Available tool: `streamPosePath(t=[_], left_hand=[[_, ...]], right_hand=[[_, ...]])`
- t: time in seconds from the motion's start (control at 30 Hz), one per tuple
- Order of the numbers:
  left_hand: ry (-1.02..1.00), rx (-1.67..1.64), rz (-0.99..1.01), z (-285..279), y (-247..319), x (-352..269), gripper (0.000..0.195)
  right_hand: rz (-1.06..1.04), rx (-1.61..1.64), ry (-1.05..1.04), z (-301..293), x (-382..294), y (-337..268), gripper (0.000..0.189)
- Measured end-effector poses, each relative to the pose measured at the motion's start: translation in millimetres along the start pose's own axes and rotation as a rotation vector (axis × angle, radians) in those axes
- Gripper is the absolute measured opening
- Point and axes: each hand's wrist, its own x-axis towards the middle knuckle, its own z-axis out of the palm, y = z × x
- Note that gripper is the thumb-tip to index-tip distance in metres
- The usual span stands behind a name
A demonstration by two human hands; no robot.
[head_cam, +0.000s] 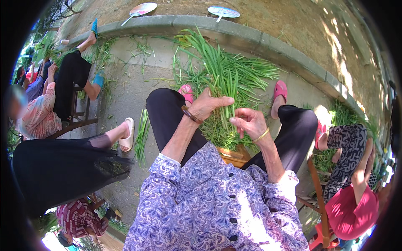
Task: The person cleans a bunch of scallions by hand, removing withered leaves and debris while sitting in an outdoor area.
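My left hand [207, 105], with a brown bangle at the wrist, grips a bunch of long green garlic chives [224, 83] between my knees. Their leaves point away from me and the pale stem ends point towards me. Close by, my right hand [251, 121] has its thumb and bent fingers at the stem ends; whether it pinches a stalk is not clear. Beneath both hands lies a heap of loose trimmings [224, 136]. A larger pile of chives [251, 70] is spread on the pavement beyond them.
A small bundle of chives [143, 135] lies left of my knee. Part of a wooden stool [237, 155] shows under me. A concrete curb [188, 23] curves across the far side, with two hand fans [143, 9] [224, 12] beyond. Several people sit at both sides; one wears a black skirt [69, 166].
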Motion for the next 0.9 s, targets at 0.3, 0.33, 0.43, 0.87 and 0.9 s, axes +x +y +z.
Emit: streamPosePath(t=[0.3, 0.33, 0.43, 0.87, 0.9], left_hand=[[0.066, -0.037, 0.012, 2, -3, -1, 0.032], [0.063, -0.043, 0.008, 3, -2, -1, 0.033], [0.053, -0.038, 0.007, 4, -1, -1, 0.032], [-0.017, -0.139, -0.059, 1, -4, 4, 0.024], [0.000, -0.145, -0.059, 0, -3, 4, 0.023]], right_hand=[[-0.015, -0.083, 0.068, 10, -3, -8, 0.020], [-0.013, -0.058, 0.071, 10, -3, -9, 0.019], [-0.010, -0.003, 0.085, 11, -4, -11, 0.017], [-0.042, 0.073, 0.178, 6, -5, -13, 0.016], [-0.043, 0.088, 0.182, 4, -4, -13, 0.016]])
